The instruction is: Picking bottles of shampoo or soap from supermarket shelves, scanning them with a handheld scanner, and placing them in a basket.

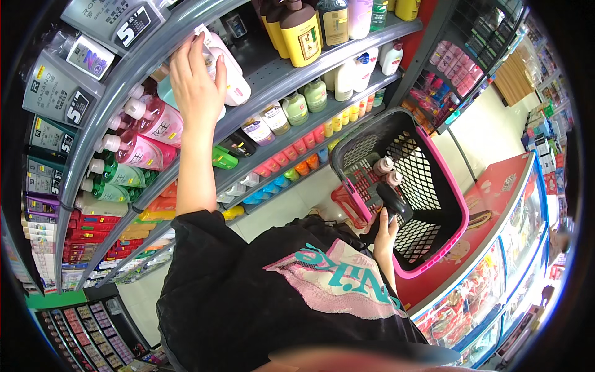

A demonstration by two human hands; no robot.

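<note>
My left hand (197, 76) is raised at the shelf, its fingers against white bottles (232, 86) beside a light teal bottle (167, 90). Part of what lies under the fingers is hidden, so a firm grip cannot be made out. Lower on the right, my right hand (386, 235) holds a black handheld device (393, 202) shaped like a barcode scanner, above a black shopping basket with a pink rim (465, 211). Inside the basket stand bottles with pale pink caps (388, 169), partly covered by the device.
Pink pump bottles (144, 151) and green ones (121, 179) line the shelf at left. Yellow bottles with brown tops (300, 37) stand higher up. Grey boxes (60, 88) fill the upper left. A red-sided display case (488, 195) stands right of the basket.
</note>
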